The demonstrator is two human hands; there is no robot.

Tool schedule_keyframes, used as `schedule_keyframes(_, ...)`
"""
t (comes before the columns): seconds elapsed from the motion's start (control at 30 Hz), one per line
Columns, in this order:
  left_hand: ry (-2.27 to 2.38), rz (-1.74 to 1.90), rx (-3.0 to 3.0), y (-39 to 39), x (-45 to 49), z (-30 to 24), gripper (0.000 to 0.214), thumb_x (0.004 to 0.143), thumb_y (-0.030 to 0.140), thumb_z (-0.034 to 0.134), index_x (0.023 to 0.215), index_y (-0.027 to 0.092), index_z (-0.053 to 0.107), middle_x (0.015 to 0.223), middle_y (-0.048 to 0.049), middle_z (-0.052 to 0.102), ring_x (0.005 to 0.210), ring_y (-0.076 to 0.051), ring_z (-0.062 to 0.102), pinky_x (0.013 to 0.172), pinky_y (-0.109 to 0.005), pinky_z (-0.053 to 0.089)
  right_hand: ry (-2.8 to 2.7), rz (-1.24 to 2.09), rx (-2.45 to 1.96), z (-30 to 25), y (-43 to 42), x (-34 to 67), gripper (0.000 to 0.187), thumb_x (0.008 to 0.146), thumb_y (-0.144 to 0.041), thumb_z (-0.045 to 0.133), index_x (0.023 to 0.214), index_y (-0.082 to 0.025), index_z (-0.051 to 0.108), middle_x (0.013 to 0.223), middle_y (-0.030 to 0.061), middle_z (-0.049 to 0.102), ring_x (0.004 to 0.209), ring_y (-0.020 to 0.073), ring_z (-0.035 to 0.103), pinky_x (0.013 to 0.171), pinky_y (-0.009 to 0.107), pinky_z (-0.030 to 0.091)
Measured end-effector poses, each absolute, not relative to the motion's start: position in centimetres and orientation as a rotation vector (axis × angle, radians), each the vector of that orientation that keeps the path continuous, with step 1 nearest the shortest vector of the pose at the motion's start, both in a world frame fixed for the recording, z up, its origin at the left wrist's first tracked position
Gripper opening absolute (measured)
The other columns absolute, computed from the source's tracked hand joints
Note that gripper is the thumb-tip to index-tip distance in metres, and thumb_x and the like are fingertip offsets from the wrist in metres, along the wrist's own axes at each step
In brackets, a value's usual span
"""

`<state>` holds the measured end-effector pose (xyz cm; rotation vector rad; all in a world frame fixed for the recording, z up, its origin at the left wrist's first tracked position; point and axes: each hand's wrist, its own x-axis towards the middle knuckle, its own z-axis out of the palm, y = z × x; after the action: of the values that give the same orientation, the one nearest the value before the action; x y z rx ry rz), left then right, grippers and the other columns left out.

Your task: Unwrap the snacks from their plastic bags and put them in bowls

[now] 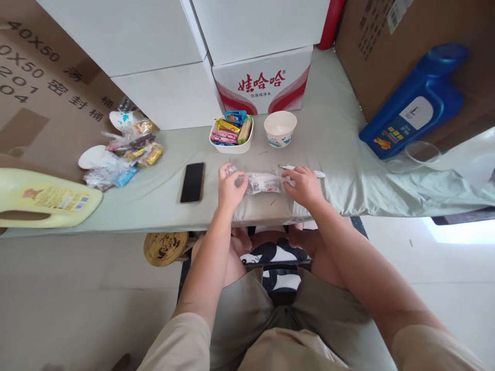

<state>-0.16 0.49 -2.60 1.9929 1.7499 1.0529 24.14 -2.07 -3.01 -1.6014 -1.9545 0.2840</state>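
A clear plastic packet (pixel 262 182) with white contents and a red mark lies on the grey-green cloth (pixel 340 154) near its front edge. My left hand (pixel 230 188) pinches the packet's left end, fingers closed on it. My right hand (pixel 304 184) grips the packet's right end the same way. Just beyond my right hand lies a slim white tool (pixel 309 171). Further back stand a white dish of wrapped snacks (pixel 232 135) and a white paper bowl (pixel 280 129).
A black phone (pixel 192 182) lies left of my hands. A heap of snack packets and paper bowls (pixel 124 149) sits at the far left, with a yellow jug (pixel 46 198) near the edge. A blue jug (pixel 417 100) leans at right; white boxes (pixel 263 77) stand behind.
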Motion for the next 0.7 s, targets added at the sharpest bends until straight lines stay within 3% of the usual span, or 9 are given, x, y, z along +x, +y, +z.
schedule_keyframes(0.1,1.663,1.152,2.116,0.0,-0.8,-2.0,0.008,0.086,0.02,0.066,0.09,0.019,0.073,0.142,-0.0137,0.052,0.133,-0.027,0.056,0.116,-0.045,0.043,-1.922,0.129,-1.51,-2.3,-2.5,24.1,0.023,0.09,-0.027,0.052,0.091,-0.022,0.075,0.094,0.0105,0.068,0.09,0.0256,0.061,0.088,0.043,0.045)
schedule_keyframes(0.23,1.624,1.259,2.257,-1.7,-1.2,-0.3,0.009,0.084,0.019,0.062,0.081,0.019,0.069,0.141,-0.0126,0.058,0.137,-0.028,0.053,0.116,-0.048,0.042,-1.962,0.11,-1.327,-0.8,-3.9,24.2,0.022,0.091,-0.025,0.052,0.089,-0.021,0.073,0.103,0.0112,0.071,0.098,0.0247,0.065,0.09,0.04,0.047)
schedule_keyframes(0.3,1.579,1.259,2.322,-2.9,-1.3,0.8,0.009,0.081,0.018,0.06,0.074,0.02,0.065,0.137,-0.0109,0.063,0.135,-0.028,0.055,0.113,-0.047,0.044,-2.083,0.249,-1.276,-0.1,-4.9,24.1,0.022,0.092,-0.028,0.052,0.097,-0.021,0.073,0.107,0.01,0.072,0.093,0.0223,0.067,0.083,0.035,0.048)
schedule_keyframes(0.37,1.489,1.118,2.348,-4.2,-1.6,1.7,0.009,0.08,0.02,0.058,0.072,0.021,0.063,0.12,-0.009,0.072,0.117,-0.024,0.066,0.102,-0.04,0.052,-2.229,0.444,-1.325,0.5,-5.7,24.1,0.027,0.094,-0.034,0.052,0.107,-0.023,0.073,0.104,0.0074,0.074,0.085,0.02,0.068,0.073,0.031,0.047)
schedule_keyframes(0.43,1.418,0.819,2.295,-5.2,-1.9,2.2,0.009,0.081,0.024,0.057,0.078,0.022,0.066,0.096,-0.005,0.077,0.09,-0.02,0.071,0.085,-0.033,0.056,-2.354,0.616,-1.465,0.9,-6.3,24.1,0.033,0.098,-0.04,0.047,0.112,-0.025,0.073,0.097,0.0052,0.076,0.08,0.0198,0.068,0.068,0.029,0.043)
schedule_keyframes(0.5,1.371,0.471,2.139,-5.7,-2.4,2.4,0.017,0.086,0.032,0.055,0.089,0.023,0.069,0.083,-0.0015,0.076,0.077,-0.018,0.071,0.074,-0.03,0.056,-2.427,0.731,-1.619,1.3,-6.4,24.0,0.041,0.102,-0.043,0.037,0.109,-0.027,0.074,0.092,0.0049,0.077,0.084,0.0211,0.069,0.069,0.029,0.042)
schedule_keyframes(0.6,1.339,0.227,1.867,-5.8,-3.1,2.1,0.028,0.093,0.038,0.047,0.096,0.023,0.071,0.084,-0.0018,0.077,0.075,-0.017,0.072,0.072,-0.029,0.056,-2.423,0.767,-1.841,1.6,-6.2,23.8,0.045,0.103,-0.043,0.033,0.117,-0.029,0.073,0.096,0.0058,0.078,0.092,0.0237,0.07,0.073,0.03,0.044)
schedule_keyframes(0.7,1.5,0.465,1.904,-5.0,-3.3,1.7,0.024,0.09,0.033,0.052,0.101,0.022,0.071,0.089,-0.0039,0.075,0.08,-0.018,0.071,0.078,-0.032,0.056,-2.332,0.648,-2.056,1.7,-6.0,23.3,0.047,0.1,-0.043,0.038,0.138,-0.03,0.062,0.099,0.0074,0.077,0.095,0.0279,0.07,0.075,0.034,0.047)
